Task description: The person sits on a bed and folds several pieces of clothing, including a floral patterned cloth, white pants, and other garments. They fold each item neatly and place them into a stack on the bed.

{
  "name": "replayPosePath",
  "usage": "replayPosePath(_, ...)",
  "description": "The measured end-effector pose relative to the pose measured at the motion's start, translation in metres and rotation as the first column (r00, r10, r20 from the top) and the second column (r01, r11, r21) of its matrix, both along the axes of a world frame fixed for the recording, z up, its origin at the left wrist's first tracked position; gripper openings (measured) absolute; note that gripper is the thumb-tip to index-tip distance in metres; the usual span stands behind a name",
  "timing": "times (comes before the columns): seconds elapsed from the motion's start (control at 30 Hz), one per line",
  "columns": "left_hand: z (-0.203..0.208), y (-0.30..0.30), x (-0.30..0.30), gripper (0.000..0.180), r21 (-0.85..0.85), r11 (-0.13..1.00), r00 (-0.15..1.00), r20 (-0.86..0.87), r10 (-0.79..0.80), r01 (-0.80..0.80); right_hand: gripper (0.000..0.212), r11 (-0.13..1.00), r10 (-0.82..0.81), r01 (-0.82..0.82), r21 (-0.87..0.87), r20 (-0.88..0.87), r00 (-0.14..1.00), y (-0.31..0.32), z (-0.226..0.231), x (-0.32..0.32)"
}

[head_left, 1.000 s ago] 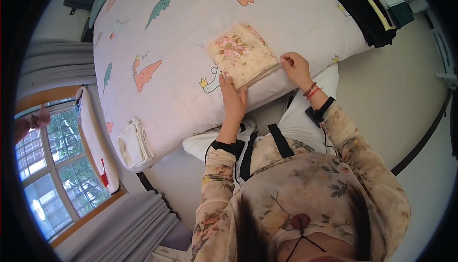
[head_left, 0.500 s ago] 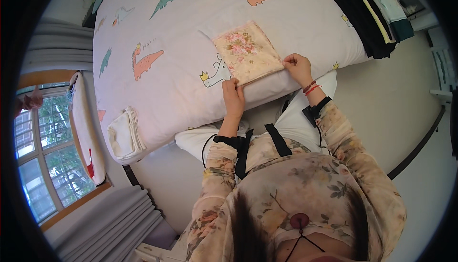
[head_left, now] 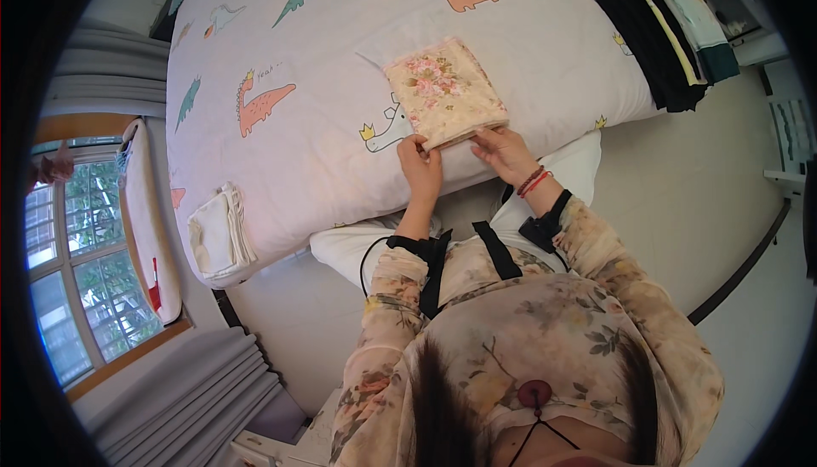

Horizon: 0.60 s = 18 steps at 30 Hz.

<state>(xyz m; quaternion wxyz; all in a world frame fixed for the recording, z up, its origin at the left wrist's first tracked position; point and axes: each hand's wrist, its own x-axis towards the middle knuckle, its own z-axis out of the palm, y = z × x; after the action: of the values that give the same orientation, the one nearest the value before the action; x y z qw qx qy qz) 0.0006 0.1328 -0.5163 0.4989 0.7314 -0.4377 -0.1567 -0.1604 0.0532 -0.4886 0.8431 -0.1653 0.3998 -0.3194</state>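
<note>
A folded cream-yellow cloth (head_left: 451,93) with a pink flower print lies flat near the front edge of the bed, its layers showing along the near side. My left hand (head_left: 420,168) is closed at the cloth's near left corner, thumb and fingers pinching the edge. At the right part of that same edge, my right hand (head_left: 509,156) has its fingertips closed on the layers, palm partly turned up. Some fingertips are hidden by the cloth.
The bed carries a pale pink dinosaur-print cover (head_left: 323,59). A folded white cloth (head_left: 223,233) lies at its left corner. Dark trousers (head_left: 647,46) are among folded clothes at the far right. A window (head_left: 94,246) and grey curtain (head_left: 196,399) are on the left.
My right hand has moved left and nearer, from the cloth's right corner to its near edge. My left hand stays at the left corner, and the cloth has hardly moved.
</note>
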Motion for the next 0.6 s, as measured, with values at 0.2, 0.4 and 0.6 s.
replayPosePath(0.2, 0.006, 0.004, -0.021, 0.031, -0.028, 0.999, 0.98, -0.198, -0.029, 0.024, 0.035, 0.992, -0.128, 0.128, 0.013, 0.051, 0.99, 0.007, 0.007, 0.04)
replayPosePath(0.4, 0.065, 0.011, -0.015, 0.037, 0.017, 0.967, 0.96, 0.118, -0.255, 0.254, 0.032, 0.718, -0.175, -0.146, -0.681, -0.38, 0.908, -0.031, 0.019, 0.014)
replayPosePath(0.6, 0.15, 0.0, 0.018, 0.048, -0.149, 0.943, 0.902, 0.367, -0.226, 0.297, 0.035, 0.2, -0.123, -0.404, -0.893, -0.432, 0.894, -0.051, 0.147, -0.034)
